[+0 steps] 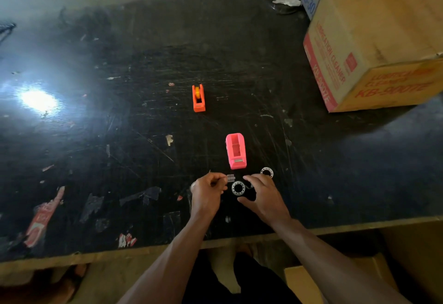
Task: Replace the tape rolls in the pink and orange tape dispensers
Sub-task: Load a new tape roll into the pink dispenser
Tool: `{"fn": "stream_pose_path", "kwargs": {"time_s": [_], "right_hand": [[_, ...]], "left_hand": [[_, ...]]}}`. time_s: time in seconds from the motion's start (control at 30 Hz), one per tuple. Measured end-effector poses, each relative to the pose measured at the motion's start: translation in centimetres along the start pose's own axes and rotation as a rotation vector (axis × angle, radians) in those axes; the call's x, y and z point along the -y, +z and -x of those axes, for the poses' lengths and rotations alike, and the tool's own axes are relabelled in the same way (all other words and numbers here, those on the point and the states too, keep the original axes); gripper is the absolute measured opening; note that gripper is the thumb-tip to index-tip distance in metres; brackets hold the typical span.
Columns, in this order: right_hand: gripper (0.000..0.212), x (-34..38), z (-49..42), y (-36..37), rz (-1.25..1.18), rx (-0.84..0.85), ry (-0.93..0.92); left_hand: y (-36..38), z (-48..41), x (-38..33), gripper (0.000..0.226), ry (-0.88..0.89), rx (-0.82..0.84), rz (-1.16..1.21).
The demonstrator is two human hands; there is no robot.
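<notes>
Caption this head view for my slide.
Left hand pinches clear piece, right hand open beside tape roll, before pink dispenser.

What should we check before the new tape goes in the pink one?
1. Pink dispenser slot empty: ok.
2. Tape roll lying between the hands: ok.
3. Left hand pinching the clear piece: cannot tell.
4. Right hand free, holding nothing: ok.
5. Orange dispenser emptied: not ok, a roll sits inside.
6. Second roll near the pink dispenser: ok.

Dim, left glare on table (143, 64)
</notes>
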State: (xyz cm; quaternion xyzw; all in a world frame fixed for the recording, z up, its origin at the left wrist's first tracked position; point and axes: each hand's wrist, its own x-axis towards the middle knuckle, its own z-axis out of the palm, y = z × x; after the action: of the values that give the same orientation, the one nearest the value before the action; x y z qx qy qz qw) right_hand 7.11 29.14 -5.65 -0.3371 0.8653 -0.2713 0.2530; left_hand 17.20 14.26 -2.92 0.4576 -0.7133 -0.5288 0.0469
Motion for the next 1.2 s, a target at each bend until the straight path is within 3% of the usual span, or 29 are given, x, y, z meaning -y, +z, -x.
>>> {"fn": "stream_pose_path", "kwargs": {"time_s": [0.47,0.9,1.2], "right_hand": [[0.054,0.4,-0.4,0.3,0.023,-0.007,-0.019],[0.046,1.7,0.2,-2.0,-0.079,-0.128,-0.08],[0.046,1.8,0.0,-3.6,-0.165,-0.092,-0.09]], "left_hand": [[0.6,1.1,0.6,0.015,-0.019,0.049,0.017],[0.4,1.2,-1.1,0.012,0.073,0.081,-0.082],[0.3,0.8,-2.2,0.013,0.09,0.143,-0.105]]}}
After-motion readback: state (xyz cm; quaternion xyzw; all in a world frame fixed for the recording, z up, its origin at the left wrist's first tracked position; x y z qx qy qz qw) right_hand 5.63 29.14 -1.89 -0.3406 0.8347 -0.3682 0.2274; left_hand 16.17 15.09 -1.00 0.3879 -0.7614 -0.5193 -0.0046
